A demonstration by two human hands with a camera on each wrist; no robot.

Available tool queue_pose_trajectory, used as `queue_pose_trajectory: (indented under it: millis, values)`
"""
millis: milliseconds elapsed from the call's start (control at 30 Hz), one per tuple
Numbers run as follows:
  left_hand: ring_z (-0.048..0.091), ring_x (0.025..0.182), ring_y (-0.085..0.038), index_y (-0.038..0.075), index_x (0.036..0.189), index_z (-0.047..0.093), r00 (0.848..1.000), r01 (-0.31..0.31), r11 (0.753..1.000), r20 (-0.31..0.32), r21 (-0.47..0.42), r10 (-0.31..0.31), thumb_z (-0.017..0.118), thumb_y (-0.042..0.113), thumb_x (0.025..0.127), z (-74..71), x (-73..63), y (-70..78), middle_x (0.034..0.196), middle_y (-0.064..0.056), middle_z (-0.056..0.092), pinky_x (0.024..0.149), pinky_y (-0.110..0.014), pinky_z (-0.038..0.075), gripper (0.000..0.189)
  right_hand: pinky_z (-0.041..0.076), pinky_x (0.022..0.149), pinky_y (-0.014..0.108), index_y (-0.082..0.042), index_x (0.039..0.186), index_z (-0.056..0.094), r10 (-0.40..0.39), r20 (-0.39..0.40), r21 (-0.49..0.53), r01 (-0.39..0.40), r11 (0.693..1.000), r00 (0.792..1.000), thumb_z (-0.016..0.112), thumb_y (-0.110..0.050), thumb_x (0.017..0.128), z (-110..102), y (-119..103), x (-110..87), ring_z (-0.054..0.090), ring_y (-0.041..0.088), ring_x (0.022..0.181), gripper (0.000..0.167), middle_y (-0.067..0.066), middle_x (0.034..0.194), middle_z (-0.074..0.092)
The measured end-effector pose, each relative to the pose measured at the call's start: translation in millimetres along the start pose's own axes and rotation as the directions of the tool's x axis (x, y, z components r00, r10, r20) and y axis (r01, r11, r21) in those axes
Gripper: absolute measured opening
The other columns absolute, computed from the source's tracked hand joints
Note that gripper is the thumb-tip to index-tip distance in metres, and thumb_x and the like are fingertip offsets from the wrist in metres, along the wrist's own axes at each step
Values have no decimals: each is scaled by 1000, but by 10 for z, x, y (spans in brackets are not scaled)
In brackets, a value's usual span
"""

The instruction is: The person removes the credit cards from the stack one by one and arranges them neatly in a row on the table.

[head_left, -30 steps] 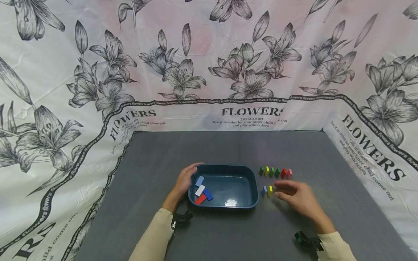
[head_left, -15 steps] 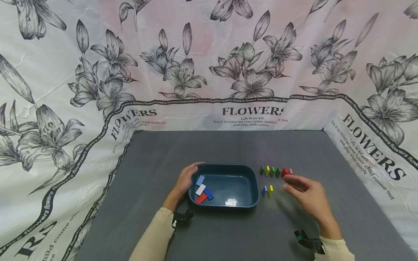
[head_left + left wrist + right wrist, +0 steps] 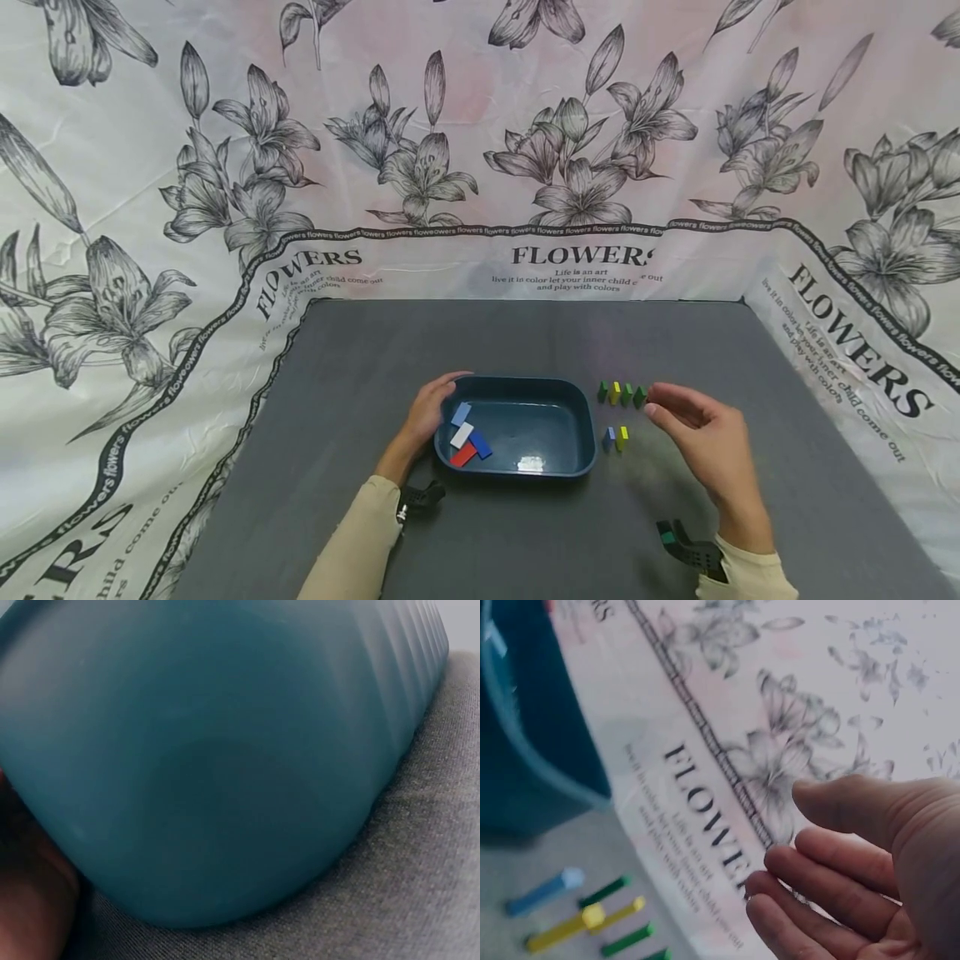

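Observation:
A dark blue tray (image 3: pixel 517 433) stands on the grey table. My left hand (image 3: pixel 422 421) holds its left end, fingers bent round the far left corner; in the left wrist view the tray's outer wall (image 3: pixel 225 765) fills most of the picture. Inside lie a light blue block (image 3: pixel 460 413), a white block (image 3: pixel 461 434), a dark blue block (image 3: pixel 480 444) and a red block (image 3: pixel 463 454). My right hand (image 3: pixel 708 433) hovers at the right end of the back row of upright blocks, thumb and fingers apart. Nothing shows between them in the right wrist view.
Right of the tray, the back row shows several green blocks (image 3: pixel 627 394) and a yellow block (image 3: pixel 615 392). In front stand a light blue block (image 3: pixel 609 438) and another yellow block (image 3: pixel 622 438). A flower-printed cloth (image 3: pixel 570 183) borders the table at the back and sides.
My right hand has moved away from the front pair of blocks, toward the back row. It now covers the red and pink blocks seen earlier. My left hand stays on the tray.

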State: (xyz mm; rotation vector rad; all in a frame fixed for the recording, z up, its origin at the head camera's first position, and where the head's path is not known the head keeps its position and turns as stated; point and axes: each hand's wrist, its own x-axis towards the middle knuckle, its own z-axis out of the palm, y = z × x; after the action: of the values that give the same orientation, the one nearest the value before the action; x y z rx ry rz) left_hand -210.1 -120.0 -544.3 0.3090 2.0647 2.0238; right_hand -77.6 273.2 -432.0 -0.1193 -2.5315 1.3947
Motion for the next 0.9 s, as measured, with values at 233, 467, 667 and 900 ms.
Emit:
queue_pose_trajectory:
  millis: [233,467,667,900]
  values:
    - [62,139,-36,3,149,65,1000,-16,1000,-11,18,16,38,19,116,-5,7,6,149,-19,68,124,-57,43,45,52,84,6,-13,139,76,-15,43,-82,18,996,999,80,-36,102,92,-350,106,76,1,112,44,12,134,79]
    - [61,141,-39,3,150,65,1000,-17,999,-2,36,17,39,18,116,-15,-22,13,150,-19,68,125,-61,41,45,64,98,45,-9,139,75,-58,175,-136,82,987,983,79,-34,102,322,-574,223,78,33,119,44,14,135,78]
    - [61,141,-40,3,150,64,1000,-5,1000,5,29,5,39,21,116,-14,-17,1,150,-19,67,124,-61,42,46,64,95,54,-9,136,77,-78,244,-117,109,987,967,82,-26,100,526,-649,293,79,33,117,40,15,132,79]
    - [60,141,-42,2,151,63,1000,-1,1000,16,5,1,38,21,116,-24,-14,2,151,-22,66,124,-61,43,47,65,95,52,-7,133,78,-83,320,-114,125,986,944,83,-29,99,743,-728,351,79,32,116,41,16,128,80]
